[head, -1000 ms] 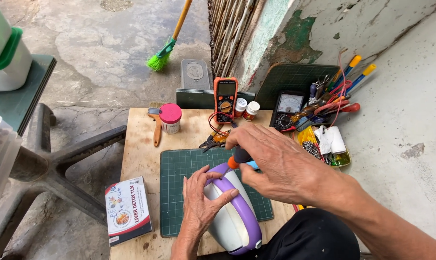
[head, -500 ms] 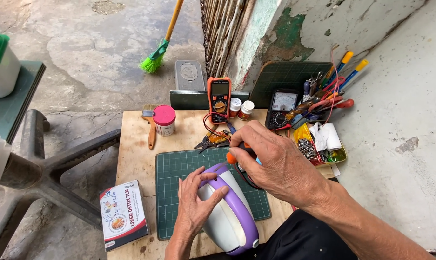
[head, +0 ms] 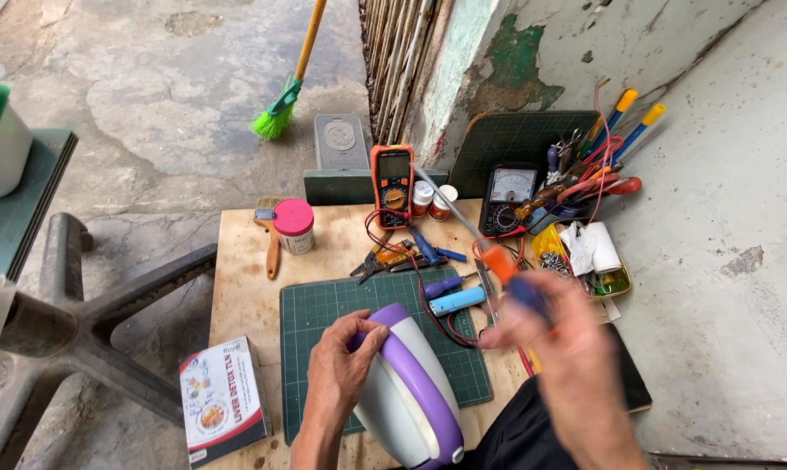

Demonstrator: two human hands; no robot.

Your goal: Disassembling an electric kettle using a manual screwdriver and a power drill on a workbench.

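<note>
Two hands, left grip [head: 345, 365] clamped on purple-white appliance [head: 411, 392], right grip [head: 550, 339] around screwdriver [head: 498, 261], printed box [head: 224, 400] left.

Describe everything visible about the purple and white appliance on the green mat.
The appliance is a rounded housing of smooth, plastic-looking material, white or pale grey on its broad faces, with a purple band curving over its top edge. It lies tilted on the green cutting mat at the near edge of the wooden table. The left hand grips its upper left side, fingers curled over the purple band. Its lower end runs out of view.
</note>
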